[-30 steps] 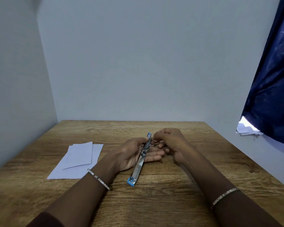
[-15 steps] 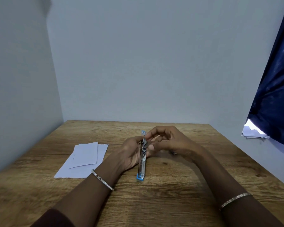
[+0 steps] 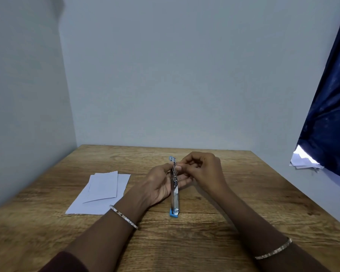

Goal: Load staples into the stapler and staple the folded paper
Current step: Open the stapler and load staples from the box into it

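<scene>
A long metal stapler (image 3: 174,195) with blue ends lies opened out flat, its near end on the wooden table (image 3: 185,242). My left hand (image 3: 161,185) holds it from the left, thumb on its upper part and fingers beneath. My right hand (image 3: 202,171) has its fingers curled and pinched together at the stapler's far part; whatever they pinch is too small to see. The folded white paper (image 3: 104,185) lies on a larger white sheet (image 3: 81,205) to the left of my hands.
Grey walls close the table at the back and left. A dark blue curtain (image 3: 330,107) hangs at the right, with a stack of white papers (image 3: 302,161) on a ledge beneath it.
The stapler has swung from a slant to nearly straight toward me. My right hand has shifted slightly while staying at the stapler's far part. The camera has turned a little.
</scene>
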The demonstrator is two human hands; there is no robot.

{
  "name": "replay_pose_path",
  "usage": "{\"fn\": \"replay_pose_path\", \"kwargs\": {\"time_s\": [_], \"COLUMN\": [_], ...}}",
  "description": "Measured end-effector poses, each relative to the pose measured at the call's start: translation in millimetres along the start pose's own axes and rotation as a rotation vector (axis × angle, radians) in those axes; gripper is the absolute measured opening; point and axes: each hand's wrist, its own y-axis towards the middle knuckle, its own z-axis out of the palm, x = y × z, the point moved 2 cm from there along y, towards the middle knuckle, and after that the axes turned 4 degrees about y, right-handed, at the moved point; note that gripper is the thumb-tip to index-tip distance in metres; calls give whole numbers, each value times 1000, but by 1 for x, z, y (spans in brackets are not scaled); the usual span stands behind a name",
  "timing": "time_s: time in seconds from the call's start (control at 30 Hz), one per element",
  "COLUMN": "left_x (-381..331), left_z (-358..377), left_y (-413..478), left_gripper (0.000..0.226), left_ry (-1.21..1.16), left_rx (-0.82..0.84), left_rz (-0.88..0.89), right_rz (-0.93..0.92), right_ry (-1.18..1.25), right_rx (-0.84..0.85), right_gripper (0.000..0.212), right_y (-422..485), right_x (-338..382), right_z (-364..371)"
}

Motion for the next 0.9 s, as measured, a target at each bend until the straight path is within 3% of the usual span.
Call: {"fn": "replay_pose_path", "kwargs": {"time_s": [0.17, 0.47, 0.73, 0.9], "left_x": [-2, -2, -3, 4], "left_z": [0, 0, 1, 7], "left_y": [-1, -2, -1, -2], "left_gripper": [43, 44, 48, 42], "left_ry": [10, 14, -13, 6], "left_rx": [-20, -88, -16, 44], "left_rz": [37, 79, 96, 59], "right_rz": [-29, -92, -107, 4], "right_ry": [-50, -145, -155, -128], "right_rx": [-29, 63, 66, 15], "right_gripper": [6, 10, 9, 10], "right_y": [-1, 1, 0, 1], "right_x": [-2, 6, 10, 4], "right_z": [4, 3, 2, 2]}}
